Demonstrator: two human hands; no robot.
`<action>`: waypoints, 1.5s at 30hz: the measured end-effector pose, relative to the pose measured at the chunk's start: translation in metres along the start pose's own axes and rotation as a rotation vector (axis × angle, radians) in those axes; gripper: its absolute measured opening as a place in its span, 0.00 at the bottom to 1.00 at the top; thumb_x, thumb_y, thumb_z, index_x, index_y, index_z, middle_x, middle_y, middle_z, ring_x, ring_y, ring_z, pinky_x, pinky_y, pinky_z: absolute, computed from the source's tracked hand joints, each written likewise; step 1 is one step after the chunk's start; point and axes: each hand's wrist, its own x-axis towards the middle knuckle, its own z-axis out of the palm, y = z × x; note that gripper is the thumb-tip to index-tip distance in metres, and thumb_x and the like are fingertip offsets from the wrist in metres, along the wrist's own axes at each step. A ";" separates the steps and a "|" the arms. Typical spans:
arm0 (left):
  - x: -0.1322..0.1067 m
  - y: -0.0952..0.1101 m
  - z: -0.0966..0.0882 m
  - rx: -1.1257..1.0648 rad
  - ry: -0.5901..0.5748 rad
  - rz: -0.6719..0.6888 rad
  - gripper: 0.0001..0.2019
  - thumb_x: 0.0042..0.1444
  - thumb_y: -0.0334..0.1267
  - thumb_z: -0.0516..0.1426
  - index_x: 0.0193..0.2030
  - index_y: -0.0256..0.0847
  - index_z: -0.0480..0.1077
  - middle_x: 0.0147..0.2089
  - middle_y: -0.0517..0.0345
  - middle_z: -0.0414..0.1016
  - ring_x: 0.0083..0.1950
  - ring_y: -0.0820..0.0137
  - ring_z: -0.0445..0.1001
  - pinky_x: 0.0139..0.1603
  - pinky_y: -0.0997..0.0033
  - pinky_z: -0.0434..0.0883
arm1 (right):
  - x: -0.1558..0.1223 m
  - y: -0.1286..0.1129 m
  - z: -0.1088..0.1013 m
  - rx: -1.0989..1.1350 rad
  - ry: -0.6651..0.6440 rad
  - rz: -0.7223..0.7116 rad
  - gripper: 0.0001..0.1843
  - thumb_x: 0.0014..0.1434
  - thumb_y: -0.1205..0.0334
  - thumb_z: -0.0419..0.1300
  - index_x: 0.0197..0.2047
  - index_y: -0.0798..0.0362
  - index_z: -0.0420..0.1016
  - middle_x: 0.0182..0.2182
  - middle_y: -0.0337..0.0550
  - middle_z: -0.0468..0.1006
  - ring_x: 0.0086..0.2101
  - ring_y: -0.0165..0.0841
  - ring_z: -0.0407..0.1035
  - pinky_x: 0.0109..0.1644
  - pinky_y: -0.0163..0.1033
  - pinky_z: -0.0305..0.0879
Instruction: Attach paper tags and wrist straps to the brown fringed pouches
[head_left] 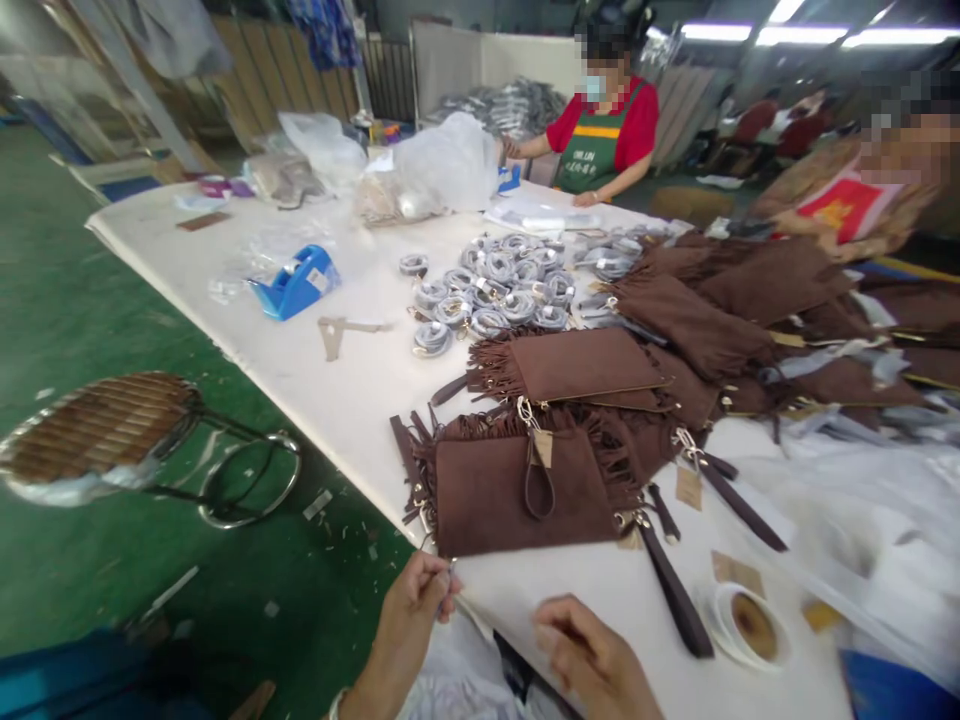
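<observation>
A brown fringed pouch bag (517, 495) lies flat at the table's front edge, with a wrist strap loop (538, 485) and a tan paper tag (541, 448) on top. Just below its near left corner, the fingertips of my left hand (416, 610) are pinched together. A tiny shiny piece shows at those fingertips, too small to name. My right hand (596, 660) hovers over the front edge, below the bag and apart from it. Its fingers are loosely curled and slightly blurred, with nothing visible in them. More brown fringed bags (585, 365) are piled behind.
Coiled grey straps (499, 290) are heaped mid-table near a blue tape dispenser (296, 280). Dark wrist straps (675, 590) and a round white container (750, 625) lie at right. A stool (105, 425) stands left. A co-worker (607, 130) stands across the table; another person is at right.
</observation>
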 end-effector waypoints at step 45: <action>-0.006 -0.001 0.009 -0.308 0.133 -0.214 0.14 0.51 0.48 0.61 0.27 0.38 0.67 0.21 0.61 0.68 0.23 0.73 0.64 0.26 0.75 0.61 | 0.067 -0.054 0.089 -0.984 -0.060 -0.375 0.12 0.59 0.76 0.51 0.36 0.48 0.69 0.33 0.36 0.75 0.30 0.33 0.70 0.33 0.36 0.54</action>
